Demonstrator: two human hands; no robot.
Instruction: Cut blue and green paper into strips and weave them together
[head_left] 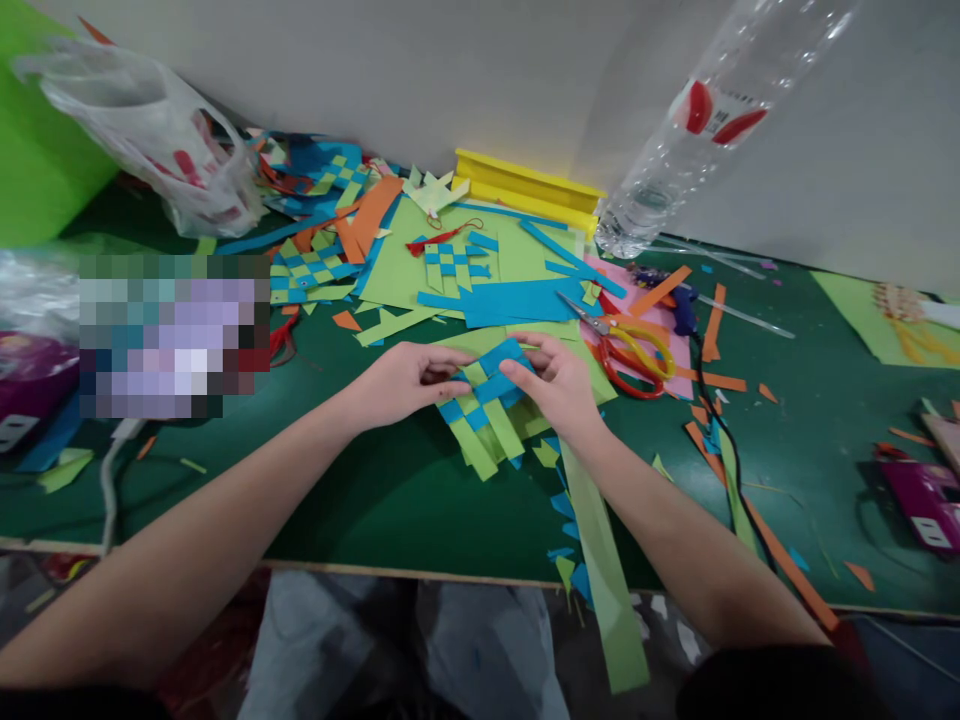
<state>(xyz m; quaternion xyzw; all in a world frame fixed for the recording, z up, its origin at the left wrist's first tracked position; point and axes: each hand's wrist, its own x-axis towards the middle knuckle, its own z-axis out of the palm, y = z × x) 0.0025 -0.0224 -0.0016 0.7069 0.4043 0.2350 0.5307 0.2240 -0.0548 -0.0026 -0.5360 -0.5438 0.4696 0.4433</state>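
Note:
A piece woven from blue and light green paper strips [486,392] is held just above the green table, its green strip ends fanning toward me. My left hand [420,382] pinches its left edge between thumb and fingers. On the right side my right hand [553,380] grips it, thumb pressed on the top blue strip and fingers behind. Beyond my hands lies a smaller woven blue and green fish [456,262] with a red tassel. Scissors [637,352] with yellow and red handles rest right of my right hand. A long green paper strip [606,570] hangs over the table edge.
A tilted plastic bottle [675,150] leans at the back right beside a yellow holder [525,190]. A plastic bag with a cup [161,140] stands back left. A glue gun [684,308] with a black cord lies right. Paper scraps cover much of the green table [337,510].

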